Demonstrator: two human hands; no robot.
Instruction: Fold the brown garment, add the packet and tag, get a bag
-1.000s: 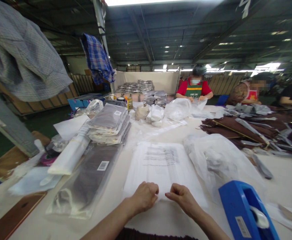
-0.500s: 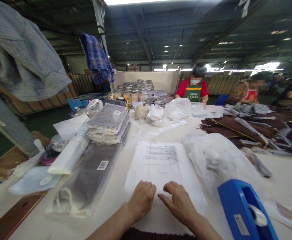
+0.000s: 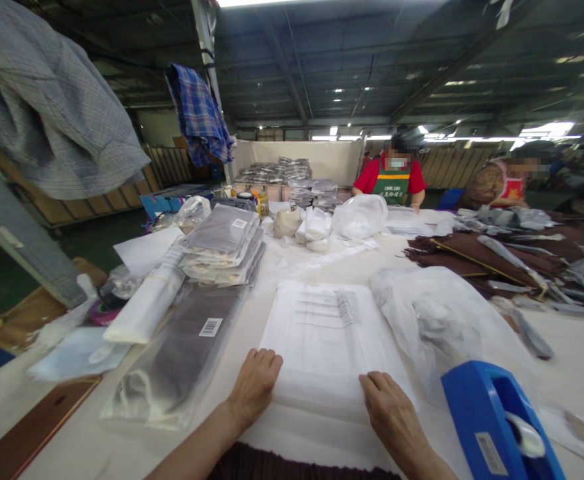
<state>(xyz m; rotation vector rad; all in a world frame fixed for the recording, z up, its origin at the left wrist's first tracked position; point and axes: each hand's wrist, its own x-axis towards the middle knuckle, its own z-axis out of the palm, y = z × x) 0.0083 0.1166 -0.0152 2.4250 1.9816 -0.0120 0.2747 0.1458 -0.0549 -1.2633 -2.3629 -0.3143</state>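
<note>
A printed clear plastic bag [image 3: 322,347], seemingly on top of a stack of such bags, lies flat in front of me. My left hand [image 3: 256,381] is closed at its near left edge, fingers curled down. At the near right edge, my right hand [image 3: 389,408] is closed as well, knuckles up. Both hands seem to pinch the bag, though the fingertips are partly hidden. Left of the bag lies a packed dark item in clear plastic [image 3: 192,353] with a barcode label. To the right sits a crumpled translucent bag [image 3: 437,320].
A blue tape dispenser [image 3: 472,407] stands at the near right, a phone [image 3: 47,427] at the near left. Packed goods [image 3: 222,240] are piled at the left. Brown fabric pieces [image 3: 472,257] lie at the right. A person [image 3: 392,177] works across the table.
My hands have moved apart, from near each other at the bag's near edge to its left and right sides. The fingers of my right hand have closed.
</note>
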